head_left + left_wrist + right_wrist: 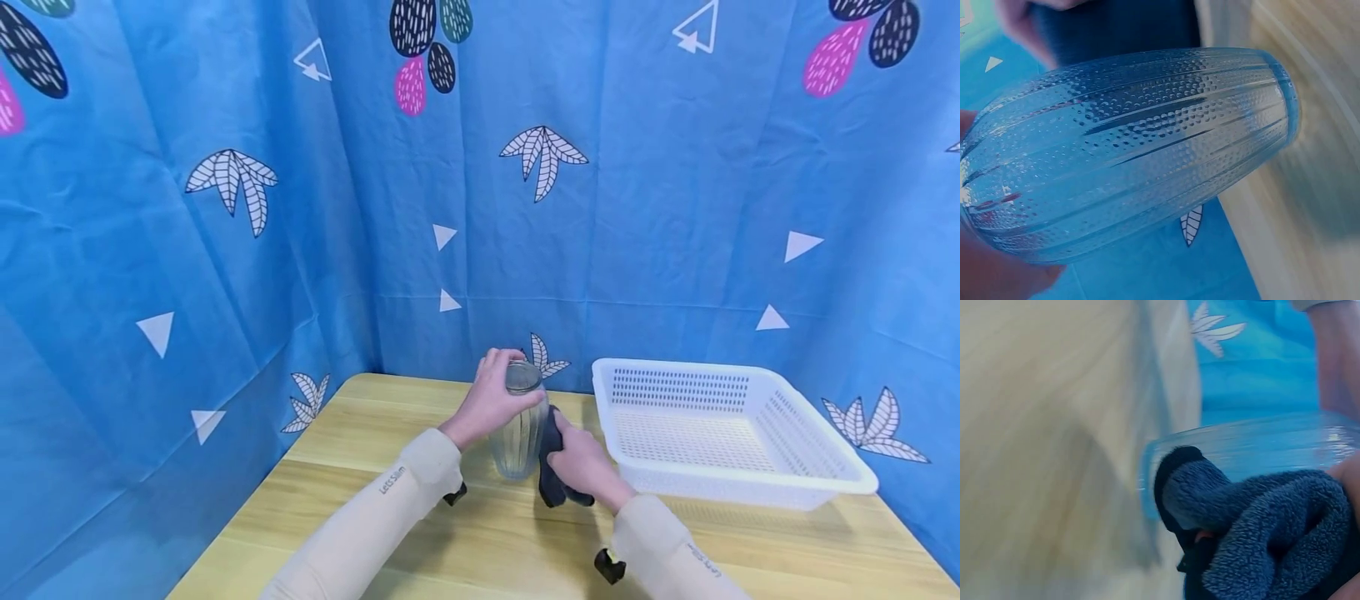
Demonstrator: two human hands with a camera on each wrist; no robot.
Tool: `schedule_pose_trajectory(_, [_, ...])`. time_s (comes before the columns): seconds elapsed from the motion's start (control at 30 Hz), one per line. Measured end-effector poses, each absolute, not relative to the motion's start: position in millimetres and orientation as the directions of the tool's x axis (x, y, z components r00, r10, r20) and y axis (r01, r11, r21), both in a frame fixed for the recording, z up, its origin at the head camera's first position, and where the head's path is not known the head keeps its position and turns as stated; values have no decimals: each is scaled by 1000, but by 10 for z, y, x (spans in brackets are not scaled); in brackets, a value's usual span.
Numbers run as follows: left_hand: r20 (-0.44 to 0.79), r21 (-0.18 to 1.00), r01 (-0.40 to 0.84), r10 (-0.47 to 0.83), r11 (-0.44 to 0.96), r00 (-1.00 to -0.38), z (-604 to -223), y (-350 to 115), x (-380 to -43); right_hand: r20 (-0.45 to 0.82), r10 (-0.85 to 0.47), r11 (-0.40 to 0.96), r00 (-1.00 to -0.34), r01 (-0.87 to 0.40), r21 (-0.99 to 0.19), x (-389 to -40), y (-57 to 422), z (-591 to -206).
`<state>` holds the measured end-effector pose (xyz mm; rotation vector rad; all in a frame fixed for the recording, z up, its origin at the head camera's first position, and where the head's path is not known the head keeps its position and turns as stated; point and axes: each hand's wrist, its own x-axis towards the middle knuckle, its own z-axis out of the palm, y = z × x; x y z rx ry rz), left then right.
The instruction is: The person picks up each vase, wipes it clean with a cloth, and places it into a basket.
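Blue patterned curtain (pixel 480 275) hangs behind and to the left; pale wood-grain table (pixel 480 550) spreads beneath both hands.

Left grip (pixel 495 396): curled round the top of a ribbed, dimpled glass vase (pixel 516 446), thumb on the near side, fingers passing behind the rim. Hold spans the width of the neck. Vase hangs or stands directly below this grip, near upright, mouth up; cannot tell whether its base bears on the table or is just off it.

Right grip (pixel 585 458): closed on a bunched dark cloth (pixel 551 475), plush blue-grey face showing in the right wrist view. Cloth sits on the grip's left, alongside the vase's outer wall, apparently touching it.

White basket (pixel 735 487) to the right of the right grip, on the table, near; vase is outside it.

Progress, as judged: vase secured, cloth folded into the hand and brought to the glass, so the cloth work on the outside looks under way. Not finished: neither grip has let go, cloth is at one side only. How much of the wall is done, cannot tell; glass gives no clear sign. Left over, likely: the remaining sides, the part under the left grip, then release of vase and cloth.
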<state>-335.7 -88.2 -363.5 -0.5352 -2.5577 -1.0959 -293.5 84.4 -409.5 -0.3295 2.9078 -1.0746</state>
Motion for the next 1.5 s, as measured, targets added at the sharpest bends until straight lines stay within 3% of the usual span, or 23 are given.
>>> schedule_pose_trajectory(0.23, [401,569,437,230,697,-887,-3563,-880,-3323,321,-130,707,-938,-314,-634,-2929,893,-3766])
schedule_pose_trajectory(0.4, [368,599,439,257,669,-894,-3520,-860,-3304,408,-132,746,-903,-362,-559,-2960,854,-3729])
schedule_pose_trajectory(0.7, [380,629,456,263,630,-887,-3545,-848,-3310,273,-109,827,-956,-239,-509,-3086,793,-4010])
schedule_pose_trajectory(1.0, [419,628,480,254,612,-872,-3620,-836,-3352,38,-185,850,-982,-179,-496,-3067,759,-4366])
schedule_pose_trajectory(1.13, [412,638,470,245,610,-878,-3618,-829,-3351,32,-216,849,-976,-204,-487,-3059,749,-4388])
schedule_pose_trajectory(1.33, [416,657,474,244,586,-876,-3643,-828,-3369,-25,-203,768,-979,-144,-624,-2992,767,-4311])
schedule_pose_trajectory(1.5, [428,651,484,244,585,-870,-3652,-833,-3375,58,-143,746,-988,-146,-649,-2973,759,-4238])
